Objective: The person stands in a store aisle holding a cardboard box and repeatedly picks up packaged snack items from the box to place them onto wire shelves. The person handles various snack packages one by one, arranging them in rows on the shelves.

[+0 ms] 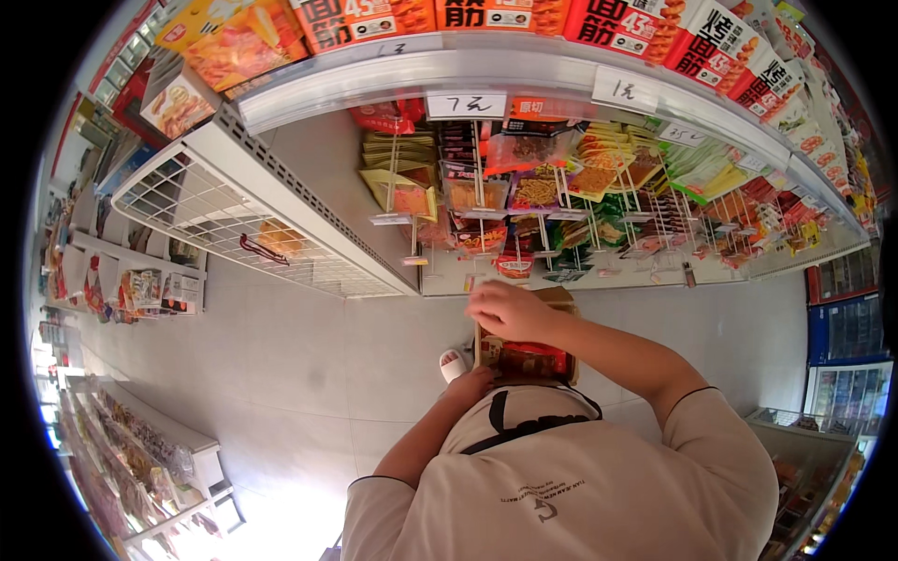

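Against my belly rests an open cardboard box (574, 308), one flap raised at its far side. Inside lie red and brown plastic snack packets (537, 359). My left hand (474, 386) grips the box's near left corner. Over the far left part of the box is my right hand (511, 308), its fingers curled. Whether anything sits between those fingers cannot be made out. Just beyond it, packaged snacks (515, 263) hang from metal pegs below a shelf.
A white shelf edge (491, 66) with price cards runs across the top, bearing orange and red snack boxes (365, 17). A white wire grid (231, 217) covers the shelf's left end. Stocked racks (140, 449) stand lower left. My slipper (452, 366) is on the tiled floor (295, 350).
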Demonstrator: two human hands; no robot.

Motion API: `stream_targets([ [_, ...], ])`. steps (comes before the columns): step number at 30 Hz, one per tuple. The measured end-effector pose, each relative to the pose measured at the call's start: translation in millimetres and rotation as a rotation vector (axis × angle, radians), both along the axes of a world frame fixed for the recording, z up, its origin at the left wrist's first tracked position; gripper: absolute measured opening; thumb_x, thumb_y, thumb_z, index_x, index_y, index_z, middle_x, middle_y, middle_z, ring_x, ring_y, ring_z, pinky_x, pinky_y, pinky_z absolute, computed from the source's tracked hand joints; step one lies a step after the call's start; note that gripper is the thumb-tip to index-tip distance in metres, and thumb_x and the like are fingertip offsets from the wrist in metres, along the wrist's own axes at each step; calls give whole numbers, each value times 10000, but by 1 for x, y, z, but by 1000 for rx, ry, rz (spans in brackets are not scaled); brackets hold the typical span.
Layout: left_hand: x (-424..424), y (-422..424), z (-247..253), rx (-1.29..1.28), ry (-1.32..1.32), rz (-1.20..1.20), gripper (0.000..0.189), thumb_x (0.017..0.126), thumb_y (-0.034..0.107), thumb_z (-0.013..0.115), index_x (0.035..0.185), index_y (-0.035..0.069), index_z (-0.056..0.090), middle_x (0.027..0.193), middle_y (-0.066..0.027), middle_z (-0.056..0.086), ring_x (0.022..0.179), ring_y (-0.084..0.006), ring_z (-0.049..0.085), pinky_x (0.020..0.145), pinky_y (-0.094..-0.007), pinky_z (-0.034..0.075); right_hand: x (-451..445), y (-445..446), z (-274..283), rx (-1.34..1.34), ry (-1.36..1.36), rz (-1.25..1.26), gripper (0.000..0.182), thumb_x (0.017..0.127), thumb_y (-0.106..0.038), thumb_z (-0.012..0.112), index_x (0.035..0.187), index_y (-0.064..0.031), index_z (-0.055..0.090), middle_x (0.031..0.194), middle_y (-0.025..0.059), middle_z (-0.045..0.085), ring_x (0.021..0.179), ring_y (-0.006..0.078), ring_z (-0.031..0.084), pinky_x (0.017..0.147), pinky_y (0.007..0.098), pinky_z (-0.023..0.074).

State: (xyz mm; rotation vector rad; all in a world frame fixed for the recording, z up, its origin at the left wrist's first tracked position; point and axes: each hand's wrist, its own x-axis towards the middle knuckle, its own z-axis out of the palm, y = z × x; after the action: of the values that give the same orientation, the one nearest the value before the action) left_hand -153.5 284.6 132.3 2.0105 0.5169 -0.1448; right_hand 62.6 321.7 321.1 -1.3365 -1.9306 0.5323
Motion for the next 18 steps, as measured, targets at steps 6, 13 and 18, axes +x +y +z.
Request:
stream_targets([
  [6,1,-1,1,104,8,-68,140,840,164,523,932,68,567,982,-84,527,925,-282,560,757,-387,476,10,146,65,-21,482,-289,260,886,-176,580,1099,-39,520,831,14,523,694,88,547,578,244,431],
  [13,-2,-10,-7,166,-85,-32,168,849,176,511,968,83,585,1127,-67,532,992,-252,556,766,-376,479,42,288,73,-125,616,-595,507,822,-431,633,1106,-38,482,898,69,565,679,136,562,596,278,493],
  [18,-4,-13,9,119,51,26,204,858,220,491,1017,119,570,1109,-32,530,907,-281,580,720,-393,496,24,306,84,11,578,-606,319,871,-324,585,998,-32,558,802,29,550,613,109,495,543,269,437],
])
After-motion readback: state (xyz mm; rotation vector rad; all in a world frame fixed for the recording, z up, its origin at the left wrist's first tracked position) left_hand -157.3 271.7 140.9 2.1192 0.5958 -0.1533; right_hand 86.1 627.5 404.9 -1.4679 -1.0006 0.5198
